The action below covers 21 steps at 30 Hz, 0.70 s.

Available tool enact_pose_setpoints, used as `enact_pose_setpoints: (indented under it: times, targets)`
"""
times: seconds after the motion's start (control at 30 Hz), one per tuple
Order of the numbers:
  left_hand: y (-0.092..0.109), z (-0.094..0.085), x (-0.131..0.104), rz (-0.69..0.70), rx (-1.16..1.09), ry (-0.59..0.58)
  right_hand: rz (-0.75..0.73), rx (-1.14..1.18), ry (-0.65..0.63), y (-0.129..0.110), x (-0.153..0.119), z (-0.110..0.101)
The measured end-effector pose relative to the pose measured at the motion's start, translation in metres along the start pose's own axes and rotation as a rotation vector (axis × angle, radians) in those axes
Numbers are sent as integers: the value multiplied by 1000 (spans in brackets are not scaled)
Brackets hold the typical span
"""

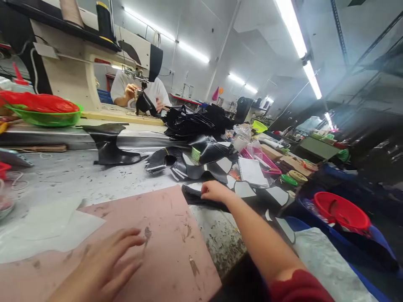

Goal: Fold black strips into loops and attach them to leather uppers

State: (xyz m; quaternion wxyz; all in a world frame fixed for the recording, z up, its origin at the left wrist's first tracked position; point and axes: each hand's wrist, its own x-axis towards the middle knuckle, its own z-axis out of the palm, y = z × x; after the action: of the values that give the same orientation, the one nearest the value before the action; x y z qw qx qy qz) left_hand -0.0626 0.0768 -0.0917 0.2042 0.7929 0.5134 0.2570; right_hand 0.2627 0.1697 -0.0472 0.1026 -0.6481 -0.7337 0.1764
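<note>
My left hand (103, 264) hovers over or rests on the stained pink board (166, 226), fingers apart, with nothing in it. Beyond the board's right corner, my right hand (215, 191) has its fingers bent together at the edge of a stack of black pieces (201, 200) with white patches. Whether it grips one is too small to tell. More black-and-white pieces (277, 195) lie to the right under my forearm. A black leather piece (110, 147) lies farther back on the left, and a translucent white sheet (47, 226) covers the board's left part.
Across the table a person (157, 90) works at a sewing machine (72, 71). A black pile (198, 121) lies beside it. At the left is a green basket (47, 117) with red material. A notebook (252, 171), a pink basket (270, 163) and a red tub (341, 209) are on the right.
</note>
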Motion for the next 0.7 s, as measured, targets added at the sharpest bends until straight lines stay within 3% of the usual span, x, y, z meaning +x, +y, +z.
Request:
enact_pose_setpoints:
  times: [0.03, 0.1, 0.2, 0.33, 0.43, 0.7]
  targets:
    - [18, 5, 16, 38, 21, -133, 10, -34, 26, 10, -6, 11]
    - [49, 19, 45, 104, 58, -281, -3, -82, 80, 21, -15, 29]
    - [79, 46, 76, 247, 118, -379, -32, -109, 147, 28, -21, 43]
    - [95, 85, 106, 410, 295, -368, -11, -94, 200, 35, -19, 41]
    - [100, 108, 125, 440, 356, -326, 21, -83, 206, 38, -12, 35]
    - [109, 133, 151, 463, 494, -195, 57, 16, 228, 44, 2, 30]
